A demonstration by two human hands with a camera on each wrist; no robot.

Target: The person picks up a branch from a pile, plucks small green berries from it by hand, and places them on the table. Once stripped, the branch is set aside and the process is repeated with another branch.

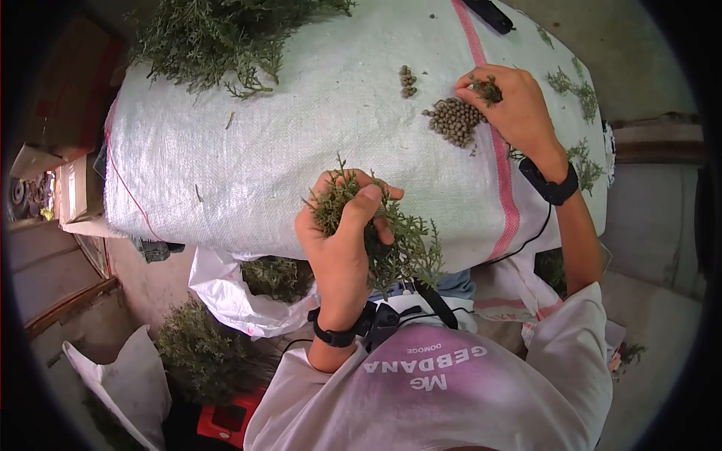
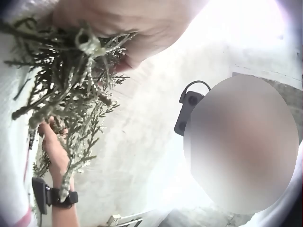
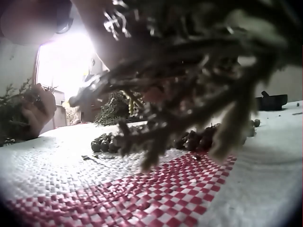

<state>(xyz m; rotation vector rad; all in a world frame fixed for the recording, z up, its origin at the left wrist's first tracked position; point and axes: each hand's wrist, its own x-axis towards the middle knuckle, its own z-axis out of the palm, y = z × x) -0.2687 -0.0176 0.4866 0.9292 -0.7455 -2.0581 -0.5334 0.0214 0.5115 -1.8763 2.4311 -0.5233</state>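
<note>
In the head view my left hand [image 1: 340, 237] grips a bunch of green conifer sprigs [image 1: 406, 248], its thumb pressed over the stems near the front of the sack-covered surface. My right hand [image 1: 519, 109] is curled around a small conifer sprig [image 1: 489, 92], with fingertips right at a pile of round brown cones [image 1: 457, 124]. A smaller line of cones [image 1: 408, 81] lies just beyond that pile. The right wrist view shows a dark, blurred twig [image 3: 189, 113] close to the camera, partly hiding the cones [image 3: 201, 139] behind it.
A large heap of conifer branches [image 1: 218, 37] lies at the back left of the white woven sack [image 1: 263, 143]. Loose sprigs [image 1: 583, 94] lie along the right edge, a black object [image 1: 490, 15] at the back. Below stand a white bag [image 1: 226, 297] and more greenery [image 1: 199, 353].
</note>
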